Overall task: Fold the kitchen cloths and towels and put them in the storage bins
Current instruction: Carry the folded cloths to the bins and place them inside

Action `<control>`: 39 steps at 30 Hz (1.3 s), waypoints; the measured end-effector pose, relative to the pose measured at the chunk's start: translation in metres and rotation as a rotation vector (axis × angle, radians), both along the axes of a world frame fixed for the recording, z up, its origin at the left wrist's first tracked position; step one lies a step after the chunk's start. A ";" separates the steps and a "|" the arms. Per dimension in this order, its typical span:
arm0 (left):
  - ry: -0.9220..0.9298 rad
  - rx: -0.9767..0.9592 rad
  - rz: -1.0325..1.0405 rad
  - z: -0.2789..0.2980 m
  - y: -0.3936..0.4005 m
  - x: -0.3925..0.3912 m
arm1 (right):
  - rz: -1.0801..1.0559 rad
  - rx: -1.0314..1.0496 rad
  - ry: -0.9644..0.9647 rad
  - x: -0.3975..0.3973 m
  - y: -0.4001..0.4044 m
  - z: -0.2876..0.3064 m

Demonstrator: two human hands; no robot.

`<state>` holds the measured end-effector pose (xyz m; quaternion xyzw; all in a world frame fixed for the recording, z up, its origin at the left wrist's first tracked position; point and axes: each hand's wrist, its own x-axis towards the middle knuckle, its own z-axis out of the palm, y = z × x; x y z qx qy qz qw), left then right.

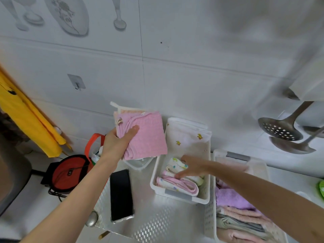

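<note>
Left hand point(117, 142) gripping folded pink cloth point(145, 135), held above desk point(154, 216) at 12 o'clock of phone point(121, 194). Right hand point(190, 166), fingers extended, pressing folded towels point(177, 183) inside white bin point(204, 172).

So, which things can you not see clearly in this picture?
All in the head view:
- Clear container: mostly hidden behind the pink cloth that the left hand holds.
- Right bin: its near end is cut off by the bottom edge.
- Green object: cut off by the right edge; cannot be identified.
- Middle bin: the right hand covers some folded cloths.
</note>
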<state>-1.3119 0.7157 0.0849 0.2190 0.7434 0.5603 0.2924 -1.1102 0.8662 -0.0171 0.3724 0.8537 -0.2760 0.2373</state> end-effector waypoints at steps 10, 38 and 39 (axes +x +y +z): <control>0.542 0.037 -0.582 0.014 0.001 -0.009 | 0.129 0.089 0.079 -0.004 -0.045 0.015; 0.326 0.092 -0.818 -0.010 0.093 0.041 | -0.373 0.414 0.599 0.049 0.013 0.131; 0.392 0.009 -0.826 -0.019 0.093 0.039 | -0.407 0.454 0.562 0.054 0.015 0.130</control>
